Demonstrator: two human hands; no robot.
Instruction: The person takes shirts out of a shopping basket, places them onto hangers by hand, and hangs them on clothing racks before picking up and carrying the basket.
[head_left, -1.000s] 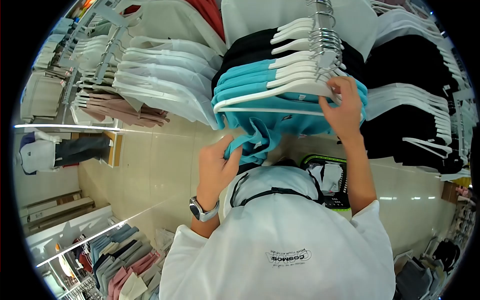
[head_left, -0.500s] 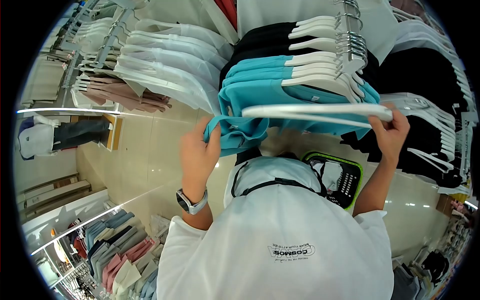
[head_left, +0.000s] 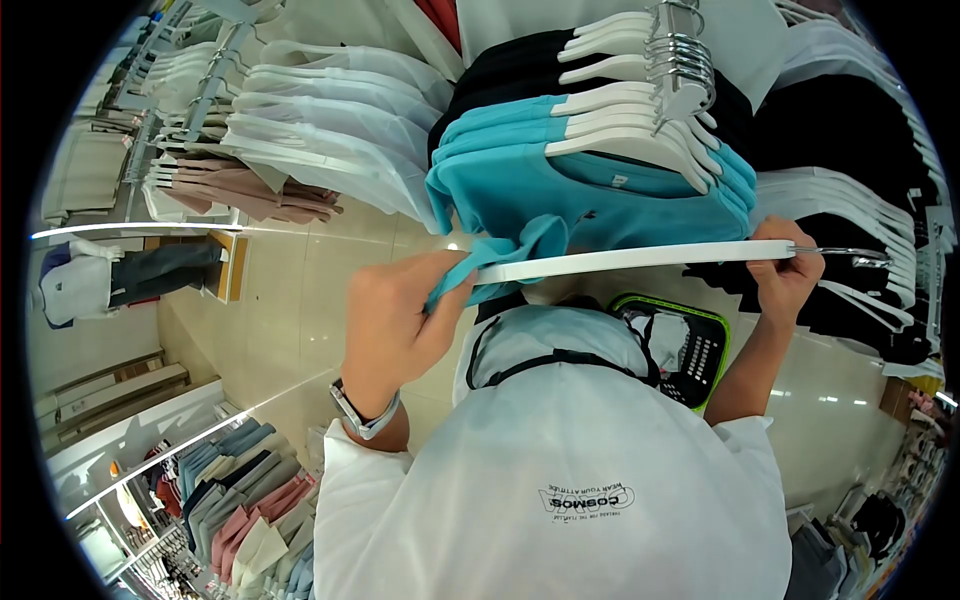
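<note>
My right hand (head_left: pixel 783 268) is closed around the hook end of a white clothes hanger (head_left: pixel 630 262), whose metal hook sticks out to the right. The hanger lies nearly level in front of my chest. My left hand (head_left: pixel 405 315) grips a turquoise shirt (head_left: pixel 545 238) by its bunched fabric, where the hanger's left end meets the cloth. How far the hanger end is inside the shirt is hidden by fingers and folds. Just beyond, several turquoise shirts (head_left: pixel 500 185) hang on white hangers from a rail (head_left: pixel 683 100).
Black shirts (head_left: pixel 505 75) hang behind the turquoise ones. Sheer white garments (head_left: pixel 330 130) hang to the left, black clothes (head_left: pixel 840 150) to the right. A black basket with a green rim (head_left: pixel 728 345) stands on the floor (head_left: pixel 290 300) by my body. A clothed mannequin (head_left: pixel 85 280) is far left.
The hanger has shifted left and slightly down, its left end now meeting the turquoise cloth in my left hand. Its hook has come into view at the right.
</note>
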